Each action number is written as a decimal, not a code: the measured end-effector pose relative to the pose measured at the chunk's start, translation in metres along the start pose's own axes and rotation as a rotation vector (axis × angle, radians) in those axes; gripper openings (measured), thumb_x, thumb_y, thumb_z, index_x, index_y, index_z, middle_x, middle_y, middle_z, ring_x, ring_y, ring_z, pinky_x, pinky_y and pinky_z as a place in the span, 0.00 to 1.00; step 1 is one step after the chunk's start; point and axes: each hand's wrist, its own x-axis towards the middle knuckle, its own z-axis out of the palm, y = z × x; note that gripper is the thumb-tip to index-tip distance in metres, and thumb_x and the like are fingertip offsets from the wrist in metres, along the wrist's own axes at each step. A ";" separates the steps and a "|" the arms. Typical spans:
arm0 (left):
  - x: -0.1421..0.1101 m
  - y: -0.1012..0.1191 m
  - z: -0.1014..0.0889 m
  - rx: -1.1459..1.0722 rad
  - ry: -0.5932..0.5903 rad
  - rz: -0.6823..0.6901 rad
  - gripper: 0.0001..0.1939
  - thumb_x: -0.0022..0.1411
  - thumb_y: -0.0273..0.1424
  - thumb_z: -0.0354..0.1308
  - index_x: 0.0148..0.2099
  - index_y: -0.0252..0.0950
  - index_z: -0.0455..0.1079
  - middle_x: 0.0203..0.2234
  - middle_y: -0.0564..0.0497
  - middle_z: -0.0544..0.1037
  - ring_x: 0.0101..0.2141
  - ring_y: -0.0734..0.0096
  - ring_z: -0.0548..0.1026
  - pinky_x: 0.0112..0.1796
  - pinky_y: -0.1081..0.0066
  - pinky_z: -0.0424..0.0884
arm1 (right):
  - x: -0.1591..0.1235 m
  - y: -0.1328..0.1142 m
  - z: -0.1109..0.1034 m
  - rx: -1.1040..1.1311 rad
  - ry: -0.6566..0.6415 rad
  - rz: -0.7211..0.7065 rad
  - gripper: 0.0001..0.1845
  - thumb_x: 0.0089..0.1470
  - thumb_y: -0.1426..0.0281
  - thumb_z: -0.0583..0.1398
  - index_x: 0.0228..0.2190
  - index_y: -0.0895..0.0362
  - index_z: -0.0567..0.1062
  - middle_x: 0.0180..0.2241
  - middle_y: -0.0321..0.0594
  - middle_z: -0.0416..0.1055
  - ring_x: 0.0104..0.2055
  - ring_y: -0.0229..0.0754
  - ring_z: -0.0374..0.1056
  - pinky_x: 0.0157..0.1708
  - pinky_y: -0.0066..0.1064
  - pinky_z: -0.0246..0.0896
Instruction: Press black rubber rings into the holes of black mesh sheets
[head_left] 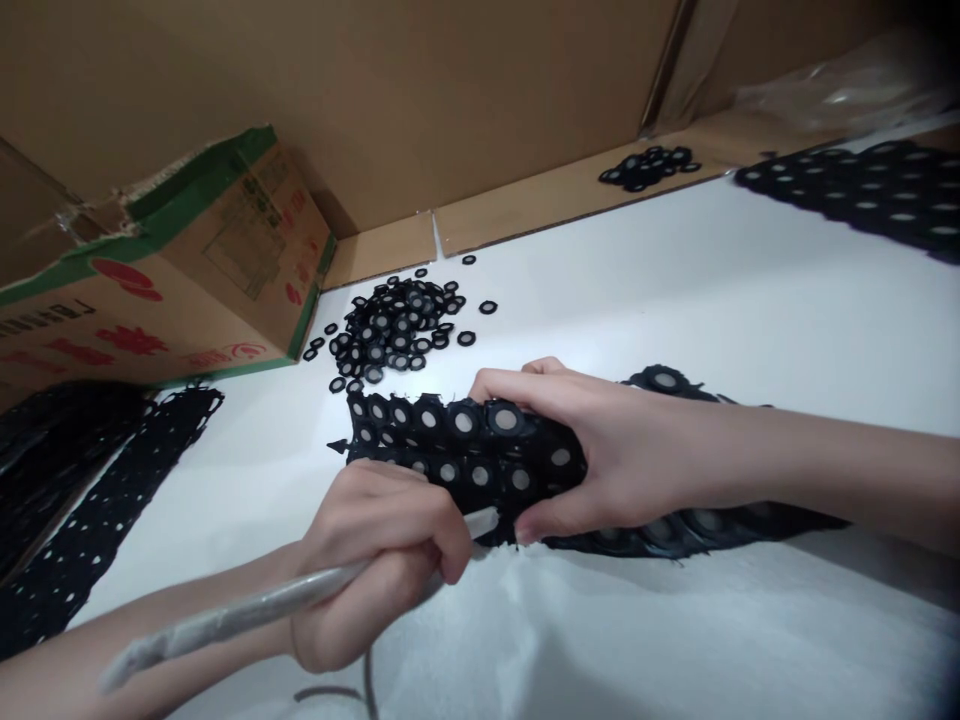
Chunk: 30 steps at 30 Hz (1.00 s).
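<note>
A black sheet of round pieces with grey centres (450, 440) lies across the white table (675, 290). My right hand (600, 450) grips this sheet from the right, thumb under its near edge and fingers over the top. My left hand (375, 560) is closed around a grey stick-like tool (247, 610), its tip touching the sheet's near edge. A heap of loose black rings with grey centres (397, 325) lies just beyond the sheet.
A green-edged cardboard box (187, 270) stands at the left. Punched-out black sheets (82, 500) hang at the near left. Another full black sheet (870, 195) lies at the far right, with a small pile of rings (649, 167) beside it. Brown cardboard walls the back.
</note>
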 end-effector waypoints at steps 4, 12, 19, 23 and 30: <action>-0.002 -0.002 0.002 0.043 -0.014 0.046 0.13 0.63 0.24 0.39 0.29 0.36 0.61 0.18 0.52 0.68 0.19 0.75 0.60 0.25 0.71 0.60 | 0.000 0.000 0.000 -0.003 -0.009 -0.015 0.31 0.39 0.57 0.67 0.45 0.50 0.65 0.38 0.39 0.65 0.45 0.48 0.62 0.38 0.36 0.62; -0.001 -0.001 0.003 -0.027 -0.049 0.014 0.13 0.64 0.25 0.38 0.29 0.36 0.59 0.17 0.54 0.62 0.19 0.76 0.58 0.24 0.73 0.58 | 0.001 0.000 -0.001 -0.004 -0.020 -0.036 0.32 0.39 0.58 0.67 0.46 0.50 0.64 0.38 0.39 0.65 0.44 0.48 0.62 0.37 0.35 0.61; 0.003 0.005 -0.006 -0.106 -0.163 -0.231 0.12 0.59 0.23 0.39 0.26 0.35 0.57 0.16 0.55 0.58 0.18 0.79 0.56 0.20 0.75 0.52 | 0.000 -0.002 -0.002 0.014 -0.019 -0.011 0.33 0.38 0.59 0.67 0.46 0.52 0.65 0.37 0.39 0.66 0.44 0.49 0.62 0.37 0.35 0.61; 0.008 0.007 -0.008 -0.115 -0.205 -0.283 0.11 0.58 0.24 0.40 0.25 0.35 0.58 0.15 0.56 0.57 0.17 0.79 0.56 0.21 0.75 0.53 | 0.000 -0.002 -0.001 0.018 -0.024 -0.015 0.33 0.38 0.59 0.67 0.47 0.52 0.66 0.37 0.39 0.66 0.44 0.48 0.62 0.38 0.35 0.61; 0.011 0.005 -0.011 -0.154 -0.288 -0.305 0.12 0.59 0.25 0.40 0.24 0.35 0.57 0.15 0.55 0.58 0.18 0.77 0.57 0.22 0.73 0.55 | 0.000 0.000 -0.001 0.005 -0.022 -0.013 0.35 0.38 0.59 0.67 0.48 0.52 0.65 0.38 0.39 0.66 0.45 0.49 0.62 0.39 0.35 0.62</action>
